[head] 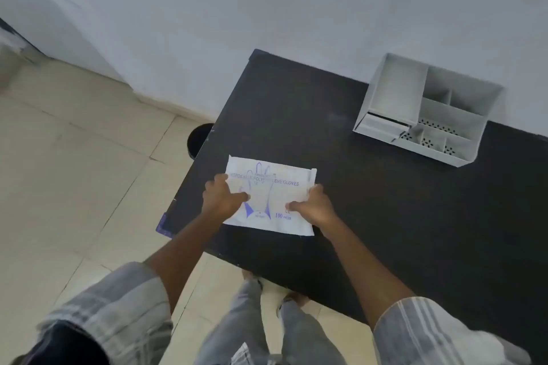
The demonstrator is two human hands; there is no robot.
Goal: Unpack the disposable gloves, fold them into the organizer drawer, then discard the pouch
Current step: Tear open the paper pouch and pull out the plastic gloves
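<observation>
Your 2 hands are both on the pouch of gloves, which lies flat on the dark table close to its near left corner. The pouch is white with blue print: a hand outline, a line of lettering that ends in "GLOVES", and "100" near its lower edge. Its far right corner carries a small strip or flap.

Your left hand sits at the left edge of the pouch. The thumb lies flat across the printed face and points toward the middle, while the fingers curl at the edge, so the hand pinches that side. Your right hand does the same at the right edge: the thumb presses on top and points inward, and the fingers wrap round the side. You cannot tell whether the pouch is lifted off the table or only held against it.

The white organizer stands well apart from the pouch, toward the far right of the table, next to the wall. It has several open compartments, some with perforated bottoms. At its lower left the drawer sits slightly pulled out.

A round black bin stands on the tiled floor just beside the left edge of the table, partly hidden by it. Your striped sleeves and grey trousers show at the bottom of the view.
</observation>
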